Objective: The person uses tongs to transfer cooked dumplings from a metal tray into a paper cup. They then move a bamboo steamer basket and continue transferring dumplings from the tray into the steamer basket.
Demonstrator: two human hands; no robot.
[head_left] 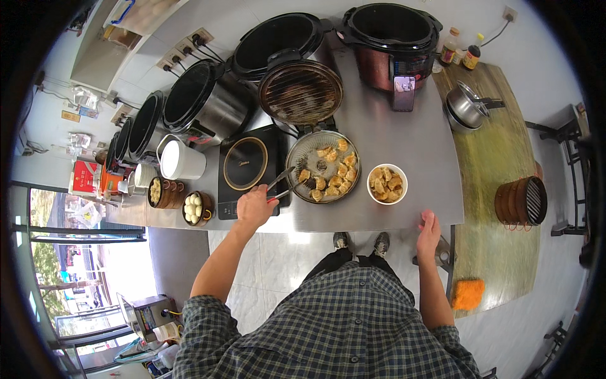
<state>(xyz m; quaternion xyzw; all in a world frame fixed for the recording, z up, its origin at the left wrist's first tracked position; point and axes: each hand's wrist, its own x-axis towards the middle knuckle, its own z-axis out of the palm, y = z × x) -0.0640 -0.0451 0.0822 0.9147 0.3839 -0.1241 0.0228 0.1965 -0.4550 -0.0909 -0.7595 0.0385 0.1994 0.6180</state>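
Observation:
My left hand [254,207] is closed round the handles of metal tongs [281,179]. The tips of the tongs reach in among browned dumplings [332,190] at the left side of a round electric griddle pan [291,155]. Its ridged, browned lid [300,93] stands raised behind it. More browned dumplings [382,187] fill a white paper bowl [404,183] to the right of the pan. My right hand [429,235] hangs by the counter's front edge, near that bowl, fingers loosely bent and holding nothing that I can see.
A black induction cooker [231,169] lies left of the pan, with a white bucket [183,159] and small steamers [197,208] beyond. Several lidless cookers [282,41] line the wall. A phone [404,95] leans on one. The wooden table [486,142] holds pots, a steamer and an orange cloth [468,294].

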